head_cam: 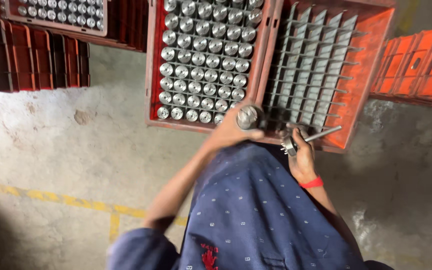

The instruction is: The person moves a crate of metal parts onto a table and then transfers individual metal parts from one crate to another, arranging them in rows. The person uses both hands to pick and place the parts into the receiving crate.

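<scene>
Right now the left hand is closed around a round metal part, its shiny flat face turned up toward the camera. At three o'clock from it, close by, the right hand grips a metal tool whose thin rod sticks out toward two o'clock; a red band circles that wrist. Both hands hover at the near edge of two red crates set side by side. At eleven o'clock from the left hand, the full crate holds rows of similar shiny parts in a grid. At one o'clock from the right hand, the other crate shows only bare grey dividers. Below lies a concrete floor with a yellow line.
</scene>
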